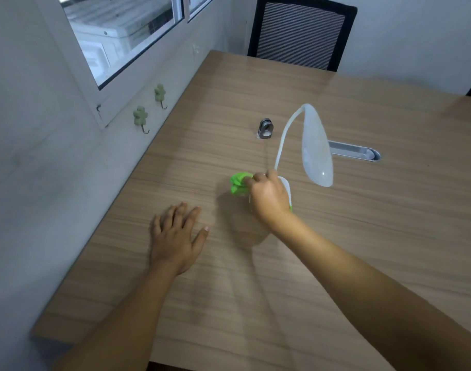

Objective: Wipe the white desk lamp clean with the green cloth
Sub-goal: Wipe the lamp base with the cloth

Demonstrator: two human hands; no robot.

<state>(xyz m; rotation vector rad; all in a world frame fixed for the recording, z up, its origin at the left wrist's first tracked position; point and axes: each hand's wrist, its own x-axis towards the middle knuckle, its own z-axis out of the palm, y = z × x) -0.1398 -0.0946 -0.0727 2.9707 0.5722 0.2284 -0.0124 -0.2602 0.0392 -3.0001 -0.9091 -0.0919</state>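
Observation:
The white desk lamp point(316, 148) stands mid-table, its thin neck curving up from a base near the centre and its long oval head hanging to the right. My right hand point(269, 196) covers most of the lamp base and grips the bunched green cloth point(239, 182), which sticks out to the left of my fingers. A sliver of the white base with a green edge shows just right of that hand. My left hand point(175, 236) lies flat on the wooden table point(362, 236), fingers spread, left of and nearer than the lamp, holding nothing.
A small grey metal fitting point(266, 129) sits behind the lamp. A silver cable slot point(354, 152) is set into the tabletop to the right. A black mesh chair point(301, 33) stands at the far end. The wall with two green hooks point(141, 117) runs along the left edge.

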